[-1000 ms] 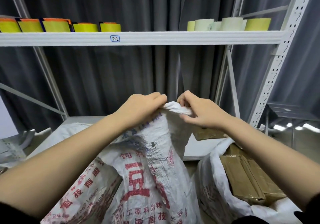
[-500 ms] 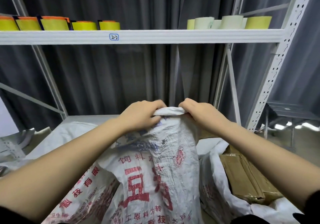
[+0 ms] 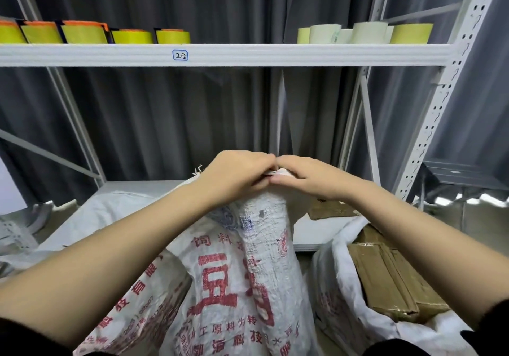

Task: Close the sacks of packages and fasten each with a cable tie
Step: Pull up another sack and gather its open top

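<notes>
While our left hand [image 3: 237, 179] and right hand [image 3: 311, 178] met knuckle to knuckle, we held a closed grip on the gathered mouth of the printed sack [image 3: 248, 273], which hung straight below it. To the right of our grip lay a second sack [image 3: 344, 300], open, with brown packages [image 3: 385, 278] inside. Tape rolls [image 3: 132, 36] lined the shelf [image 3: 248, 55] above.

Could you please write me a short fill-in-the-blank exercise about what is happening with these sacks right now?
1. Both hands, the left hand and the right hand, grip the gathered ____ of the printed sack.
2. The printing on that sack is mostly ____ in colour.
3. The open sack to its right holds ____ packages.
4. The shelf label reads ____.

Missing words: top; red; brown; 2-2
</notes>
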